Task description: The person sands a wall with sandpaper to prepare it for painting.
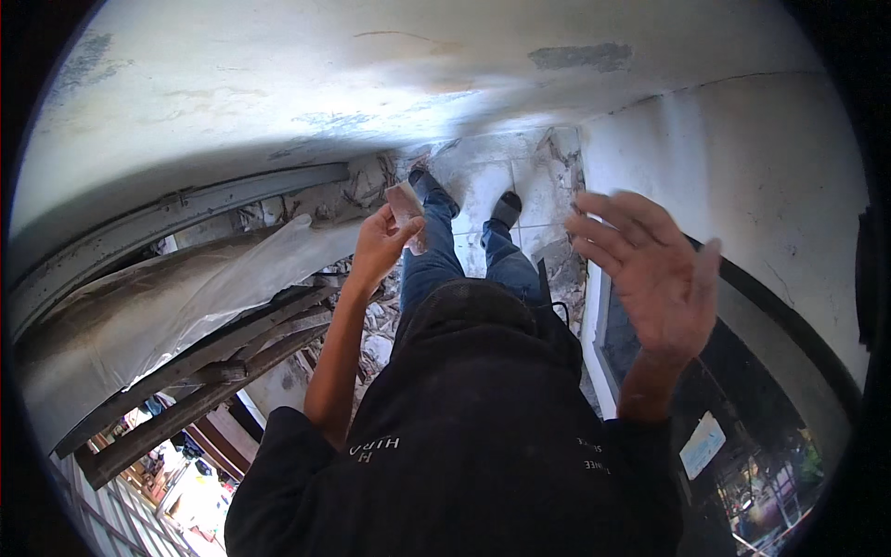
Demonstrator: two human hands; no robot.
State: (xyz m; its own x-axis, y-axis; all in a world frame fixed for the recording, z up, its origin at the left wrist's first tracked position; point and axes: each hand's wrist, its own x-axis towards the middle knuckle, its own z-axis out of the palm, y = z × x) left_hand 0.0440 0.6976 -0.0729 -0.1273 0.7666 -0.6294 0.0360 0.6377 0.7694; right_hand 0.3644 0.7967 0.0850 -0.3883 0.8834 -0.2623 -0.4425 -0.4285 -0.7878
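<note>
Between thumb and fingers, my left hand (387,239) grips a small piece of worn reddish-brown sandpaper (404,203), held out above my left leg. Raised on the other side, my right hand (637,268) has its fingers apart and nothing in it; it is slightly blurred. Beyond both hands stands a white painted wall (445,66) with grey bare patches, apart from either hand. A second white wall (752,160) meets it at a corner on the right, with a thin crack running from there.
On the left lie a grey metal beam (209,202), a large roll with plastic sheeting (230,278) and long wooden beams (209,404). Debris (376,334) litters the tiled floor (487,181) by my feet. A dark glass panel (724,376) stands close on my right.
</note>
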